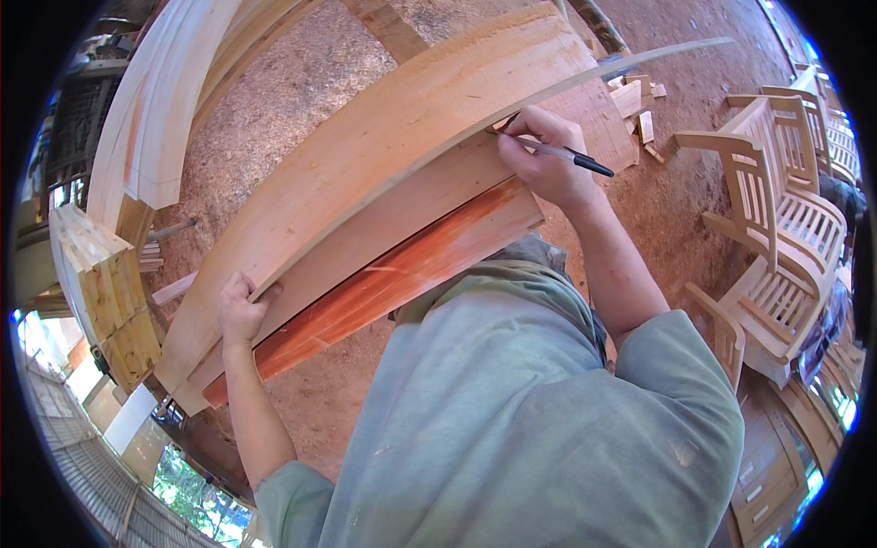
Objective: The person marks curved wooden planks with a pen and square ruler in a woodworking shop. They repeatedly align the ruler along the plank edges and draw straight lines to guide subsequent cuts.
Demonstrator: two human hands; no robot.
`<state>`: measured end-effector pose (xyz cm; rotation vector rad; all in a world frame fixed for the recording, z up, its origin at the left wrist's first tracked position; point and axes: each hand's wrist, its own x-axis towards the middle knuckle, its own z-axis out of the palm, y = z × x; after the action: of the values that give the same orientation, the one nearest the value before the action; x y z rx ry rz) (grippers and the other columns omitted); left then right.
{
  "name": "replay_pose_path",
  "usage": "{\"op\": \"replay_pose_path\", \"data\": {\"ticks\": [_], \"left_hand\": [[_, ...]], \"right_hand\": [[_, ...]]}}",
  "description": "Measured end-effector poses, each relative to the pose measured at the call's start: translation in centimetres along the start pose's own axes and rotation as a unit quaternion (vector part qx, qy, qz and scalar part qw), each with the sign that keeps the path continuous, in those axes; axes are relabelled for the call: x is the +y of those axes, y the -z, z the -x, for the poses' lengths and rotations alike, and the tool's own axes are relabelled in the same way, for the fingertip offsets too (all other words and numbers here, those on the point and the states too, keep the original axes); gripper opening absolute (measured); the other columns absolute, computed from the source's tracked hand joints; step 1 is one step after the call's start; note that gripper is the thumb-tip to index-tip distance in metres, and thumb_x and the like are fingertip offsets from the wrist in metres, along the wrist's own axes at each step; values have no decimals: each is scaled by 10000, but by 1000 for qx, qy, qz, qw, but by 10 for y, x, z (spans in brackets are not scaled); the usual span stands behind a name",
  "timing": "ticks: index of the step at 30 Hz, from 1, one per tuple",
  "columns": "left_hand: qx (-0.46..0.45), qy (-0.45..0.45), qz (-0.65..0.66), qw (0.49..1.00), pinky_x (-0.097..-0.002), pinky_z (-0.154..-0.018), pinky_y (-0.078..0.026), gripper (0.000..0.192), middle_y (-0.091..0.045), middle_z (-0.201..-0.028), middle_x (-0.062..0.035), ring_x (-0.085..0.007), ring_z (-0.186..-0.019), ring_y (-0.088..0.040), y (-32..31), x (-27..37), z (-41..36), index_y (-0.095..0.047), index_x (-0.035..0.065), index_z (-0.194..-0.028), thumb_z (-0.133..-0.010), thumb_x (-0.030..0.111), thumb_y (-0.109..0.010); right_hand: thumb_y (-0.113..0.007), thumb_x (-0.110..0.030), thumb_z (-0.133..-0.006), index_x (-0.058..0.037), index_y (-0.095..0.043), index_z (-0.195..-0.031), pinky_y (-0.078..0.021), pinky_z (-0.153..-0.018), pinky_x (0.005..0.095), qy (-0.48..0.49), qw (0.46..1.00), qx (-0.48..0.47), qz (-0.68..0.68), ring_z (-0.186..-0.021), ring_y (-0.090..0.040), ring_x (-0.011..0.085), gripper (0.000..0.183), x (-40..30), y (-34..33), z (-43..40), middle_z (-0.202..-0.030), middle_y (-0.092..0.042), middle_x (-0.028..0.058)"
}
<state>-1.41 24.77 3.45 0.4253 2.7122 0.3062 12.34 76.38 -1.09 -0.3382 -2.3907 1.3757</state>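
A broad wooden board lies lengthwise before me, beside a reddish-orange board nearer my body. A long thin wooden strip runs along the pale board, its far end sticking out past the edge. My right hand holds a ballpoint pen with a black cap on its rear end; the tip is at the strip, partly hidden by the fingers. Toward the board's left end, my left hand grips the strip between thumb and fingers and rests on the wood.
Slatted wooden chairs stand at the right. Stacked long planks are at the upper left, with a stack of thick timber blocks below them. Wood offcuts lie on the dirt floor beyond the board's right end.
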Motion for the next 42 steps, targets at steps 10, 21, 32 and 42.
{"op": "replay_pose_path", "data": {"ticks": [10, 21, 32, 42], "left_hand": [[26, -10, -14, 1000, -448, -712, -504, 511, -652, -810, -137, -352, -781, -657, -6, -6, 3, -606, 43, -724, -734, 408, -963], [10, 28, -49, 998, -511, -764, -594, 432, -771, -918, -171, -406, -877, -735, -13, -22, -1, -799, 127, -935, -716, 499, -824], [65, -22, -5, 998, -483, -869, -633, 478, -789, -998, -141, -354, -962, -767, -17, -10, 4, -812, 111, -931, -731, 544, -835], [115, -110, 76, 984, -491, -876, -611, 243, -777, -941, -163, -359, -922, -763, -19, -50, 16, -788, 98, -876, -752, 306, -770]], "right_hand": [[-743, 15, -913, 2, -687, -930, -579, -731, 334, 36, 991, 116, -51, -785, -728, 224, 59, -29, -1, 16, -865, -739, 130], [-725, 20, -982, 19, -706, -1137, -567, -872, 334, 90, 993, -1, -72, -909, -735, 213, 156, -51, -67, 22, -975, -769, 135], [-842, -56, -859, -40, -706, -1160, -520, -967, 437, 206, 962, -161, 76, -1052, -691, 332, 331, -136, -154, 11, -1094, -747, 135], [-831, -204, -873, -68, -709, -1209, -448, -1061, 482, 190, 920, -261, 223, -1074, -680, 364, 383, -166, -223, 35, -1100, -769, 157]]}}
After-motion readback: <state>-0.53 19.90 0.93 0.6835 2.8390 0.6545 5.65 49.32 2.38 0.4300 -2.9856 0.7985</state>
